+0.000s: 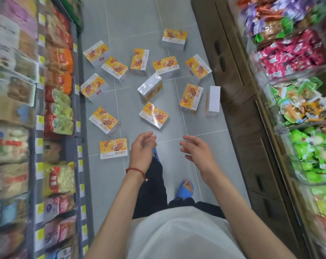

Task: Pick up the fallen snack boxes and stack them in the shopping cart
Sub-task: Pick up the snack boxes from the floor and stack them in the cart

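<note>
Both forearms are stretched forward from the body, and the hands are held apart above the grey tiled floor (169, 161). The left hand (142, 146) is seen from its back. Its wrist is slightly bent and its fingers are loosely curled toward the other hand, with nothing held in them. A red string bracelet (135, 170) is worn at its wrist. The right hand (195, 148) is turned with its palm toward the left hand. Its fingers are relaxed and gently bent, and it is likewise empty. No box is touched by either hand.

The snack boxes (165, 65) are scattered on the floor, all beside or beyond the hands. An orange box (114, 148) lies flat just to the left of the left hand. A second box (153, 115) lies just ahead of the gap between the hands, nearer the left one. A third box (104, 120) is found ahead and to the left. Well ahead of the right hand, a fourth box (191, 97) and a white-faced box (213, 100) lie side by side. The remaining boxes are spread farther ahead along the aisle.

A blue slipper (185, 189) is seen on the floor below the right hand, nearer the body. Packed shelves (59, 109) stand to the left of the left hand, and bins of bright packets (298, 109) are ranged to the right of the right hand.
</note>
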`<state>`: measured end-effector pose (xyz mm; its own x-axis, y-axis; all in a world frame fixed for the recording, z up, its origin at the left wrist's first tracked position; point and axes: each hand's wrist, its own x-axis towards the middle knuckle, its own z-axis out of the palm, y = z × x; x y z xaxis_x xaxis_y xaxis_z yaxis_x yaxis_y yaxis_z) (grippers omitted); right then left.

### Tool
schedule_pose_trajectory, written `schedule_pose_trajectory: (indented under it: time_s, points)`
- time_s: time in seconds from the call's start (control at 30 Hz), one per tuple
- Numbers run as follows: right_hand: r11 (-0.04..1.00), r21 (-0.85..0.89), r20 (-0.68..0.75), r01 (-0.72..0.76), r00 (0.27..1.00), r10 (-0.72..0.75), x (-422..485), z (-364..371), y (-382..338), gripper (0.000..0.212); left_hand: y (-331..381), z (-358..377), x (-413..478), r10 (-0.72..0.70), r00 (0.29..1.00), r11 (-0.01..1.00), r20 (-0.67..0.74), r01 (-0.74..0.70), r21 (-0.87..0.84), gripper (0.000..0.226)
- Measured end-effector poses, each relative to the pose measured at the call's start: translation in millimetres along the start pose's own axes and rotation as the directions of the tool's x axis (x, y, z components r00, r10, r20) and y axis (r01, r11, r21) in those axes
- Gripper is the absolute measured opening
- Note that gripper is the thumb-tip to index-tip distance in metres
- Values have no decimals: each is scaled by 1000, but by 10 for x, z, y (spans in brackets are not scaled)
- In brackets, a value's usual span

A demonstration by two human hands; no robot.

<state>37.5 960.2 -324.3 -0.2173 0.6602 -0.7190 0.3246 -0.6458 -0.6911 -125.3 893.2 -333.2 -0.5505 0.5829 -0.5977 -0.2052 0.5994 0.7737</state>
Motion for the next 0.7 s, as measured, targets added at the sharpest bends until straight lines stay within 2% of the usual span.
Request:
schedule_pose_trajectory:
  time_s: [0.2,0.4,0.7]
  points:
    - [1000,18,-60,-24,998,26,925,321,-720,26,595,-86,1118,-56,998,996,-5,55,-65,15]
    - [974,168,-158,-154,971,181,1583,757,-1248,27,1077,-249,2069,-117,989,991,87,111,70,15]
    - [935,250,-153,-250,944,293,2724,1115,-1435,32,1210,-42,3346,-271,960,954,74,258,149,15]
